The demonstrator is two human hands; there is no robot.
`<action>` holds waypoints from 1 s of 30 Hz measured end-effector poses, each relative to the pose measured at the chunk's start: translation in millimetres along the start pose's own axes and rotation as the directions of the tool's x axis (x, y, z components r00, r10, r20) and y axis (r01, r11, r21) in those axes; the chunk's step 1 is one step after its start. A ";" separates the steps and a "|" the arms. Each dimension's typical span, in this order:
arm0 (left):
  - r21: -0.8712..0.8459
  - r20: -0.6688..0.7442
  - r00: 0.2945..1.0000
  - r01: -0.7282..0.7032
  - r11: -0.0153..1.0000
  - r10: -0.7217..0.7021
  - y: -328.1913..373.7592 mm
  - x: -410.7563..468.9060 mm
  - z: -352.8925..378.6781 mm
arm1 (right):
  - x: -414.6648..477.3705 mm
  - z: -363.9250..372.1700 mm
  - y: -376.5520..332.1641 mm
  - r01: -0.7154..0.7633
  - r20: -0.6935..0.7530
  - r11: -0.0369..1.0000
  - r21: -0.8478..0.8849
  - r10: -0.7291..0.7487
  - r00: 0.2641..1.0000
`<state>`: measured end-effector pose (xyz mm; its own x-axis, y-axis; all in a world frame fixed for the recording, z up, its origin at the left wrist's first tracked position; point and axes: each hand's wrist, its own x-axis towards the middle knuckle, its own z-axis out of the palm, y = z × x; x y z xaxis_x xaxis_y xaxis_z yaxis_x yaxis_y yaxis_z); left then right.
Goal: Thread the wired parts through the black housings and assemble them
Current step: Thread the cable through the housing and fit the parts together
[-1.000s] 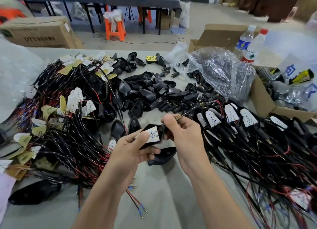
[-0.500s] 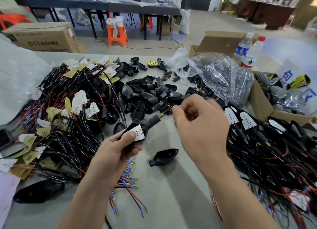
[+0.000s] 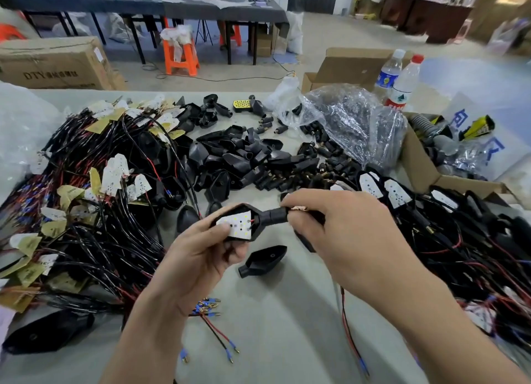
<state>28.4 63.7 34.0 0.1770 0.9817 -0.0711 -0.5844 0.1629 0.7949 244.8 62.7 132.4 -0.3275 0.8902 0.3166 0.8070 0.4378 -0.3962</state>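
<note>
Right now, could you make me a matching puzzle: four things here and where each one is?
Things: 1 white LED board; 2 loose black housing; 3 orange stool; 4 water bottles.
Places: A on the floor; B beside the open cardboard box; C in the housing the left hand holds; D on the table by the right hand.
Pairs: 1-C, 2-D, 3-A, 4-B.

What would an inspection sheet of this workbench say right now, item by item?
Surface: grey table, mostly buried under parts.
Job's things: held housing with white LED board seated inside; spare housing lying on the table nearby; heap of empty housings behind.
Clutter: plastic bag, two bottles, open box.
Hands: left hand grips the held housing's body; right hand pinches its stem tip.
Cables: left wire pile, right wire pile; red-black wire hangs below the right hand.
Surroundings: orange stool, carton, far tables.
</note>
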 end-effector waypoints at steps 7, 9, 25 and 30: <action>0.158 0.005 0.984 0.173 0.972 -0.176 -29.4 43.5 56.4 | -31.8 -20.3 46.6 -0.344 0.010 0.939 0.025 0.344 0.939; 0.101 0.003 0.978 0.209 0.973 -0.211 -40.3 58.4 72.2 | -39.6 -28.4 54.7 -0.405 -0.046 0.914 -0.019 0.404 0.914; 0.480 -0.429 0.894 0.107 0.871 0.126 -97.2 149.4 112.3 | -41.7 38.0 144.5 -0.605 -0.124 0.768 -0.208 0.593 0.795; 0.587 -0.373 0.907 0.070 0.807 0.193 -100.5 135.4 99.7 | -45.0 55.3 127.8 -0.511 -0.320 0.837 -0.195 0.439 0.840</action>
<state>190.0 170.4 4.6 -0.2480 0.9592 -0.1357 0.0057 0.1415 0.9899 335.5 85.5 19.8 0.2362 0.8995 0.3676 0.9387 -0.1134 -0.3255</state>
